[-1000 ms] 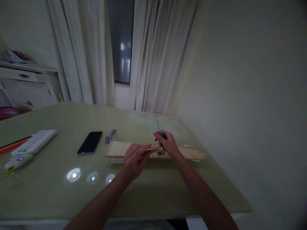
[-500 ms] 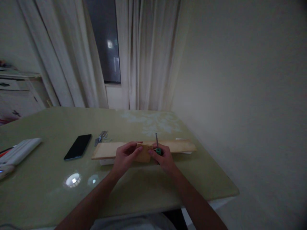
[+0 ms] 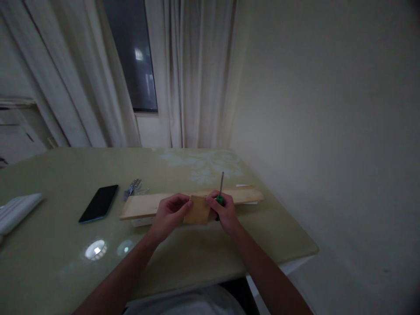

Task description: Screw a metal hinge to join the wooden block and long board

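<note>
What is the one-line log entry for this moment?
left hand: holds small wood piece | right hand: grips green screwdriver | long plank: on table

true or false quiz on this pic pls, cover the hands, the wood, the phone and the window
1. The left hand and the right hand both hold the small wooden piece. True.
2. The phone lies on the table to the left of the long plank, screen dark. True.
3. The screwdriver lies beside the phone. False: the right hand holds it, shaft pointing up.
4. The curtains cover the whole window. False: a dark pane shows between them.
</note>
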Demonstrator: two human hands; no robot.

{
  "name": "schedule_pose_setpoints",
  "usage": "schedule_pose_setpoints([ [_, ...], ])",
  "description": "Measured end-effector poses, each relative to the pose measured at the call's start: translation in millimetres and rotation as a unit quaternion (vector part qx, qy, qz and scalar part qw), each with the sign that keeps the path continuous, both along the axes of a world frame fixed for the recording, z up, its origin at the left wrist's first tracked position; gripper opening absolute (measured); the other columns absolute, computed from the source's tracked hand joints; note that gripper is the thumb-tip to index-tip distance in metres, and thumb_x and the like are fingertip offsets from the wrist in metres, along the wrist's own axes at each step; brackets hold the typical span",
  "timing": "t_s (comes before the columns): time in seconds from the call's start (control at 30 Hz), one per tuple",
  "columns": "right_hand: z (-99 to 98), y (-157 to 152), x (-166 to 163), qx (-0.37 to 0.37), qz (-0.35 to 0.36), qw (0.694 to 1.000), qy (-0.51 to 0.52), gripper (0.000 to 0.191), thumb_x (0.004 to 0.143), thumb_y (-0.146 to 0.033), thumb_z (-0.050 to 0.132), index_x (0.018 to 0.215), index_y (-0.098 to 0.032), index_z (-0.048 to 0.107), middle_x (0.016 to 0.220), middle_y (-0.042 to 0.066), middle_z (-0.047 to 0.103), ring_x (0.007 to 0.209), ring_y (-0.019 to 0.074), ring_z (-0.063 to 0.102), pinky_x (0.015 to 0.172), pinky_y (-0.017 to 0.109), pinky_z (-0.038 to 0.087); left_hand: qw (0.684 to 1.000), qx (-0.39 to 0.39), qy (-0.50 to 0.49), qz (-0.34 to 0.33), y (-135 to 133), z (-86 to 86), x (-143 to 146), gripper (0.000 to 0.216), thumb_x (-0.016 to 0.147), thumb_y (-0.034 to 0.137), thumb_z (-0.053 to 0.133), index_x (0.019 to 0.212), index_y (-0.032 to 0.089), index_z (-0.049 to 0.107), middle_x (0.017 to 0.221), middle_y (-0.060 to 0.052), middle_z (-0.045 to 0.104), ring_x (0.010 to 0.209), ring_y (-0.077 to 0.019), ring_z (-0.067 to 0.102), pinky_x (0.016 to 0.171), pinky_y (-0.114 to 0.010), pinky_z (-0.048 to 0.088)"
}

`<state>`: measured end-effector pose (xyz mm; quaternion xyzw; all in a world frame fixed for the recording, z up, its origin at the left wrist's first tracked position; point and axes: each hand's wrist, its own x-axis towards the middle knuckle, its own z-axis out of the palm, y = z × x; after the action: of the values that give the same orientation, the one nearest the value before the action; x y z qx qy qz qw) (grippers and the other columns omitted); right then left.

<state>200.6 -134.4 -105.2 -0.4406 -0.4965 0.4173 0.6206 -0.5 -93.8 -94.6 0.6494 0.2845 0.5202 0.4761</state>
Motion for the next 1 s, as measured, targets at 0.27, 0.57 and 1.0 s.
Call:
schedule_pose_setpoints([
  [0.27,3.3,1.8,0.2,0.006,-0.021,1.000,-0.023,0.043,0.077,-0.061,0.083,0.074,-0.020,0.071,0.050,-0.007,0.048,0.040,0.0070,0.038,0.038,0.021,0.028,1.000,0.005,-0.015,0.025,3.4,-5.3,0.6,0.036,0.081,0.054,0.084,0.084,0.019,0.080,0.077,-0.006,0.079,0.066,-0.0174,0.072,0.058,-0.025,0.058],
  [0.57,8.7,-2.5,-0.2,0.009,-0.005,1.000,-0.022,0.042,0.077,-0.057,0.085,0.069,-0.019,0.070,0.050,-0.007,0.050,0.040,0.0065,0.041,0.039,0.020,0.028,0.999,0.014,-0.003,0.034,8.3,-8.4,0.0,0.032,0.083,0.051,0.083,0.087,0.019,0.082,0.080,-0.007,0.081,0.068,-0.0190,0.075,0.060,-0.025,0.060],
  [1.0,6.2,12.7,17.1,0.018,-0.127,0.971,0.200,0.054,0.082,-0.069,0.058,0.072,-0.019,0.076,0.064,0.002,0.066,0.045,0.0090,0.050,0.043,0.023,0.038,0.945,0.064,0.034,0.318,68.9,47.3,-74.8,0.044,0.076,0.060,0.081,0.095,0.021,0.080,0.086,-0.004,0.080,0.078,-0.0197,0.073,0.069,-0.027,0.058],
])
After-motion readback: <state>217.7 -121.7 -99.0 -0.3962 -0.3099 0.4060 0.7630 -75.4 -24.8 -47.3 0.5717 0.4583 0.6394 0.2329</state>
